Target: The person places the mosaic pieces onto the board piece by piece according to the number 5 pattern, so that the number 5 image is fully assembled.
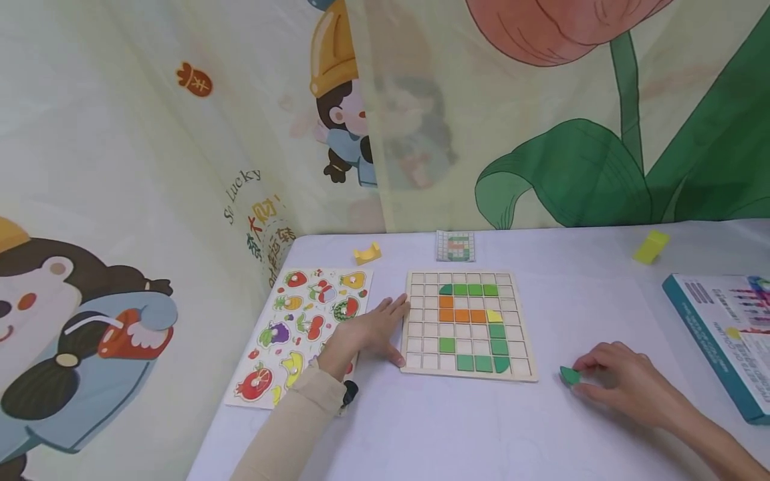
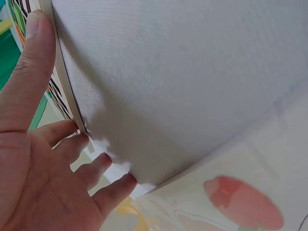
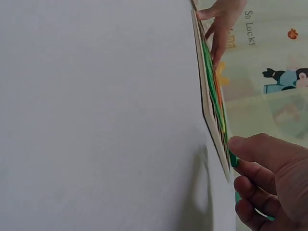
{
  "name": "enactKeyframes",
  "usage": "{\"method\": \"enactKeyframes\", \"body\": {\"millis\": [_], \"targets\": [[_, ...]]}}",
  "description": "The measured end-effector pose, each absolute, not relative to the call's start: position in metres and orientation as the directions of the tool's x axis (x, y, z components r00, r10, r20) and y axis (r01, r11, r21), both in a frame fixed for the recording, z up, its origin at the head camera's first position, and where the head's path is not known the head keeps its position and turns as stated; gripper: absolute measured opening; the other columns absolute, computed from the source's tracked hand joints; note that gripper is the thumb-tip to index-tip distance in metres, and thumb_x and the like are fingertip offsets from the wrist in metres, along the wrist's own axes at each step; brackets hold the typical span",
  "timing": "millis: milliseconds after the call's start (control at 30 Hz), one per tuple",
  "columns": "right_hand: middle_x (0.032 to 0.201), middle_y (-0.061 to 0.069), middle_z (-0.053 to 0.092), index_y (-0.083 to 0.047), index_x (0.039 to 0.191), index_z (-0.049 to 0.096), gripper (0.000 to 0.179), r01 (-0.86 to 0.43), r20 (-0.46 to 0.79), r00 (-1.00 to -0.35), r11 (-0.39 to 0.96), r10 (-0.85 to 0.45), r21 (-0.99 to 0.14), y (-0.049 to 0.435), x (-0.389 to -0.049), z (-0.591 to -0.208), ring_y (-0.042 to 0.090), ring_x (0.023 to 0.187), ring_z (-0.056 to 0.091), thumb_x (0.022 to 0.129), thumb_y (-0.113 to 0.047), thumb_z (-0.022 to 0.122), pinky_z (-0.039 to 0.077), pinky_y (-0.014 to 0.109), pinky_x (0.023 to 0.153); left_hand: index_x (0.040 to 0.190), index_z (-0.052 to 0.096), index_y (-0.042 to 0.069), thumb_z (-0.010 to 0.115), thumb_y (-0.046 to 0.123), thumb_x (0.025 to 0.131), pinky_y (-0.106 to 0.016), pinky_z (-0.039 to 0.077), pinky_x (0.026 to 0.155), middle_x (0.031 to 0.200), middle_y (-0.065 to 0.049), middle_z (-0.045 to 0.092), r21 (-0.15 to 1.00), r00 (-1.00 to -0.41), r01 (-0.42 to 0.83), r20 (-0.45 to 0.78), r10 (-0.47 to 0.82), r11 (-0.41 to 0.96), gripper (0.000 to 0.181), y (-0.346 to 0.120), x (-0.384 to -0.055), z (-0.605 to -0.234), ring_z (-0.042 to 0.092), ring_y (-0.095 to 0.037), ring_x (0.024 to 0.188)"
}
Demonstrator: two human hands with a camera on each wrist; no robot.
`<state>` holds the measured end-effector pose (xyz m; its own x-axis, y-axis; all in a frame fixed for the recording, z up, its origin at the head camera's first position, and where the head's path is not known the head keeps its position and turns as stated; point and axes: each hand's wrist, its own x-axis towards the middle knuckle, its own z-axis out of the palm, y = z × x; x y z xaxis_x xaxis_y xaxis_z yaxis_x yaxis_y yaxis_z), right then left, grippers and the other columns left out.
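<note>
A wooden grid board [image 1: 416, 342] lies on the table with green, orange and yellow tiles set in some of its squares. My left hand [image 1: 374, 331] rests at the board's left edge, thumb and fingers spread and touching the rim. To the right of the board, my right hand [image 1: 622, 381] pinches a green tile [image 1: 569, 376] with a curved side between thumb and fingers, just above or on the table. In the right wrist view the green tile [image 3: 234, 159] shows beneath the thumb. More green shows by the curled lower fingers there; I cannot tell what it is.
On the left lies a fruit picture board [image 1: 271, 364], partly under my left arm. A small pattern card [image 1: 446, 247], a yellow arched block [image 1: 367, 253] and a yellow block [image 1: 652, 247] are at the back. A teal-edged box [image 1: 710, 347] lies at the right.
</note>
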<state>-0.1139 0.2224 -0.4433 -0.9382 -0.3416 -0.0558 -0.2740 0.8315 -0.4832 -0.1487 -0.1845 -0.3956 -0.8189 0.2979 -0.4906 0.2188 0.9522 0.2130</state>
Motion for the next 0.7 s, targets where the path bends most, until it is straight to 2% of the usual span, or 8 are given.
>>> {"method": "enactKeyframes", "body": {"millis": [200, 367, 533, 700], "targets": [[0.090, -0.012, 0.063, -0.023, 0.092, 0.073, 0.025, -0.357, 0.032, -0.916, 0.777, -0.400, -0.518, 0.175, -0.112, -0.435, 0.011, 0.089, 0.049, 0.070, -0.028, 0.085, 0.035, 0.037, 0.076, 0.157, 0.016, 0.018, 0.082, 0.044, 0.072, -0.048, 0.027, 0.119, 0.166, 0.002, 0.002, 0.221, -0.813, 0.215, -0.500, 0.299, 0.951, 0.110, -0.186, -0.141, -0.400, 0.007, -0.025, 0.153], [0.085, -0.017, 0.060, -0.027, 0.086, 0.072, 0.021, -0.472, 0.148, -0.871, 0.713, -0.468, -0.519, 0.129, -0.114, -0.430, 0.006, 0.087, 0.047, 0.069, -0.024, 0.084, 0.031, 0.029, 0.073, 0.157, 0.016, 0.018, 0.082, 0.043, 0.072, -0.047, 0.027, 0.119, 0.166, 0.003, 0.002, 0.217, -0.823, 0.218, -0.483, 0.298, 0.952, 0.110, -0.187, -0.141, -0.401, 0.007, -0.025, 0.153], [0.083, -0.017, 0.057, -0.027, 0.084, 0.070, 0.019, -0.562, 0.220, -0.818, 0.656, -0.532, -0.503, 0.090, -0.116, -0.432, 0.005, 0.087, 0.047, 0.070, -0.025, 0.083, 0.029, 0.027, 0.072, 0.157, 0.015, 0.019, 0.082, 0.042, 0.073, -0.048, 0.026, 0.119, 0.166, 0.004, 0.000, 0.219, -0.825, 0.215, -0.482, 0.297, 0.952, 0.110, -0.187, -0.145, -0.399, 0.005, -0.025, 0.153], [0.078, -0.017, 0.056, -0.025, 0.082, 0.071, 0.016, -0.579, 0.246, -0.811, 0.667, -0.531, -0.469, 0.066, -0.118, -0.439, 0.005, 0.084, 0.047, 0.070, -0.026, 0.082, 0.030, 0.026, 0.072, 0.157, 0.014, 0.019, 0.081, 0.044, 0.073, -0.048, 0.025, 0.119, 0.166, 0.003, 0.000, 0.213, -0.822, 0.228, -0.481, 0.305, 0.950, 0.110, -0.186, -0.149, -0.397, 0.005, -0.025, 0.153]]}}
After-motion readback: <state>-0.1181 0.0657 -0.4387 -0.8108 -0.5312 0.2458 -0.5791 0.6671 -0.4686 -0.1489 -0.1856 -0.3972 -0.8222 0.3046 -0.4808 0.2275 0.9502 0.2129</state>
